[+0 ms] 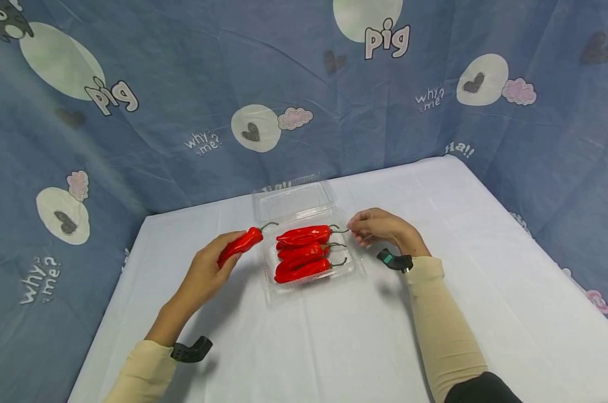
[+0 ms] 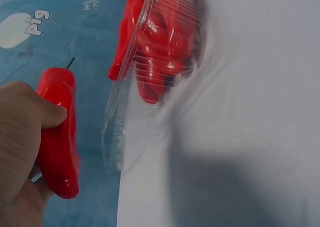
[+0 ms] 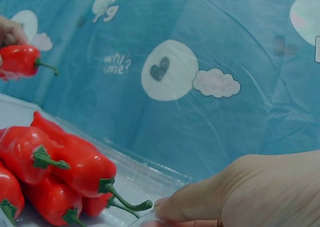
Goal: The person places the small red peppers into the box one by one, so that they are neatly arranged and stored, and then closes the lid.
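Note:
My left hand point(image 1: 210, 268) grips a red chili pepper point(image 1: 248, 242) in the air, left of a clear plastic box point(image 1: 269, 266). Its green stem points toward the box, and the left wrist view shows the thumb pressed along the side of this pepper point(image 2: 61, 137). Several more red peppers point(image 1: 304, 257) lie stacked inside the box, stems to the right. At the box's right side, my right hand point(image 1: 381, 226) pinches the plastic edge between thumb and fingers. In the right wrist view its thumb point(image 3: 187, 204) is right by the stem tip of the uppermost pepper point(image 3: 85, 164).
The box's hinged lid point(image 1: 295, 202) is folded back toward the far table edge. A white cloth covers the table point(image 1: 324, 347). Blue printed fabric point(image 1: 293, 67) hangs behind and along the sides. Each wrist wears a dark band point(image 1: 192, 350).

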Demonstrator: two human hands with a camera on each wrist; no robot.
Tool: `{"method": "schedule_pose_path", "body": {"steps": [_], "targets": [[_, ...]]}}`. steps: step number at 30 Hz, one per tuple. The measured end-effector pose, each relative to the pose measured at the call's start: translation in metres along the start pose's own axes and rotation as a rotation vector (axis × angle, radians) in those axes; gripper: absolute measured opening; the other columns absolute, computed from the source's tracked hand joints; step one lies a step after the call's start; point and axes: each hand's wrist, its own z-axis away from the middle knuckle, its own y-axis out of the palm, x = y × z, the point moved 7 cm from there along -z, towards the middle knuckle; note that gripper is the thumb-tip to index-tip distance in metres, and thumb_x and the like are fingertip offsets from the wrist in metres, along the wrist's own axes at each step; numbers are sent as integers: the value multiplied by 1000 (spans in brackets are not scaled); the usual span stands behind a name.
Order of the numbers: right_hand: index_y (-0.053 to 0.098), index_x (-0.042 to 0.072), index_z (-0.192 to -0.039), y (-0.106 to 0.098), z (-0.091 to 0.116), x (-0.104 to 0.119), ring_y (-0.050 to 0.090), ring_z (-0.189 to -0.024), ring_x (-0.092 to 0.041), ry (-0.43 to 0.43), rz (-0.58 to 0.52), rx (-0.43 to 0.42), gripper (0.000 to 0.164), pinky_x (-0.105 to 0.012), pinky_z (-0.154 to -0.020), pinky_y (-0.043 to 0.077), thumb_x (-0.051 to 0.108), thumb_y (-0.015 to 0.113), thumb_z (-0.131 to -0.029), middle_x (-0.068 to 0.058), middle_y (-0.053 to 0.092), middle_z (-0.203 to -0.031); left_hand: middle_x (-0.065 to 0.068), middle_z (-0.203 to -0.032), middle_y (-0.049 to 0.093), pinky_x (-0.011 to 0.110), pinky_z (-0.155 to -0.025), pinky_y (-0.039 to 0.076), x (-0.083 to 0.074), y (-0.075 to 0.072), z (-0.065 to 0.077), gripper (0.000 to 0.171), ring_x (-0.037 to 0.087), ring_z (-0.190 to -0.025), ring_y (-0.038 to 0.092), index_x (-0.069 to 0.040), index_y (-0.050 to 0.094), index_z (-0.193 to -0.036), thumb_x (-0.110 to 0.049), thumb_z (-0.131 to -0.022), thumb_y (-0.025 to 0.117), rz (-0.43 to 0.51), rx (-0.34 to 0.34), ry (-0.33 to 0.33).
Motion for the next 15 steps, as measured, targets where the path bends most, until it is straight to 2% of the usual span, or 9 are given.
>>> {"method": "schedule_pose_path", "body": {"steps": [15], "targets": [[58, -6, -119, -1, 0, 0, 60, -70, -15, -4, 1, 3, 31, -32, -73, 57, 18, 59, -101, -6, 60, -83, 5, -132, 63, 45, -87, 59, -19, 10, -2, 56, 24, -110, 63, -17, 57, -141, -1, -89, 74, 28, 32, 20]]}}
